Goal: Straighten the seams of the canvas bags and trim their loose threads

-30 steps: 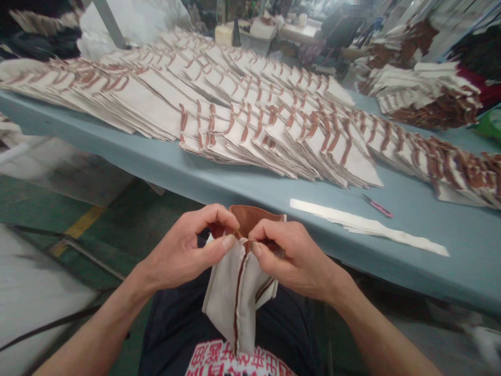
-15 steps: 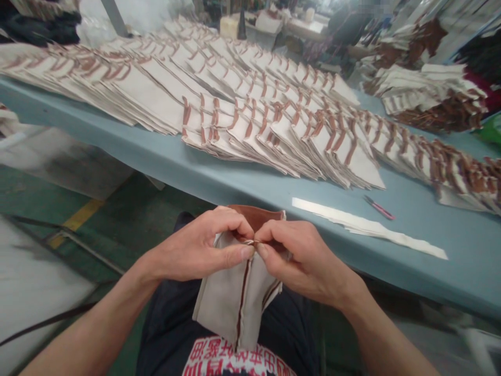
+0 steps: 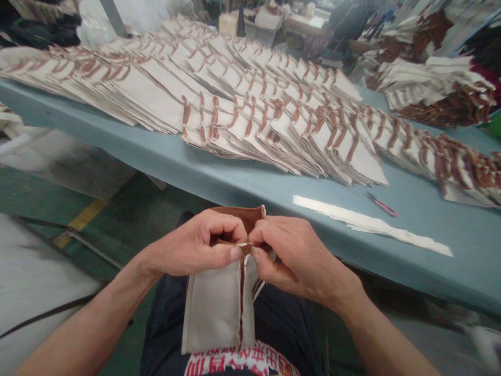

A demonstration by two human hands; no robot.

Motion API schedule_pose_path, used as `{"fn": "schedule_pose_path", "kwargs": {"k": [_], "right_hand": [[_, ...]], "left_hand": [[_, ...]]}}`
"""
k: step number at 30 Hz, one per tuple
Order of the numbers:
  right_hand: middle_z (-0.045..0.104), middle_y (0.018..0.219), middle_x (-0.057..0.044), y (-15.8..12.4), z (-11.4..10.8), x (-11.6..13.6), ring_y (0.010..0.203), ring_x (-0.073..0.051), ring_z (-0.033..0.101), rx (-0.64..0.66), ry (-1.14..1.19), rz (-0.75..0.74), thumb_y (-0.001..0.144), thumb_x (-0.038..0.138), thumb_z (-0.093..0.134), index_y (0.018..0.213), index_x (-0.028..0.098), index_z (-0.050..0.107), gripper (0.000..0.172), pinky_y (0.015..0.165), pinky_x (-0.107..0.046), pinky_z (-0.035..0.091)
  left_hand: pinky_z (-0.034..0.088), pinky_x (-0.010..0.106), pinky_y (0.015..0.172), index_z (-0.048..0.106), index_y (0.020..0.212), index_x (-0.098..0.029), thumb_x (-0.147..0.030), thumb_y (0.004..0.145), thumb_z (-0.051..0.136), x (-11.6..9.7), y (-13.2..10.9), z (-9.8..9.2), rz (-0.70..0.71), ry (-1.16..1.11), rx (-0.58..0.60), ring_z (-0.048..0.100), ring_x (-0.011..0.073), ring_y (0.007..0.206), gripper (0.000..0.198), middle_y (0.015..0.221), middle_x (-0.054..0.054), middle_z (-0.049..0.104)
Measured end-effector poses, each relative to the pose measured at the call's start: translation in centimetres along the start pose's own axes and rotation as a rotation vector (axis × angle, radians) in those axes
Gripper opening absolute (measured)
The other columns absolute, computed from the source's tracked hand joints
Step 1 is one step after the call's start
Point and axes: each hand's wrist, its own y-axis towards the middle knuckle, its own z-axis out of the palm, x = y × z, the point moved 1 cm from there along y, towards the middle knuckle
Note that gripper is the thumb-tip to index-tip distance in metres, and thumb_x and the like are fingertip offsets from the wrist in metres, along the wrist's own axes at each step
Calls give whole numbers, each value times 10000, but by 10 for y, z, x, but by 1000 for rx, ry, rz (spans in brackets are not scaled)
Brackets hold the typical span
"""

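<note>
An off-white sewn pouch point(image 3: 213, 308) with a brown inner side hangs over my lap, its open top edge up and a dark brown seam running down its front. My left hand point(image 3: 207, 240) pinches the top edge just left of that seam, thumb in front and fingers curled behind. Close against it, my right hand point(image 3: 291, 256) pinches the same edge at the right of the seam. The thumbs nearly meet there. Both hands cover part of the rim, and the brown back wall shows above them.
Ahead is a blue-covered table point(image 3: 156, 167) bearing overlapping rows of similar off-white and brown pieces point(image 3: 250, 130). Near its edge lie cream strips point(image 3: 352, 220) and a small pink-handled cutter point(image 3: 381, 204). More pieces point(image 3: 430, 89) are heaped at the back right.
Both hands have shifted slightly left with the pouch, keeping their pinch at the seam. The pouch's left panel now hangs flatter and faces me more.
</note>
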Motion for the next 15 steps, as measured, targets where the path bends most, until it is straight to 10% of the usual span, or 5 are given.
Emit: {"fn": "schedule_pose_path", "kwargs": {"k": [15], "right_hand": [[622,715,7,6,5,-3,654,-148,529,4,119,77,957,160,524,816,218,547,154,653,-273,389]], "left_hand": [[360,197,581,644,755,-142,-260,988,551,-7,-4,-18,151,232,-12,470,101,618,277,664,-32,546]]}}
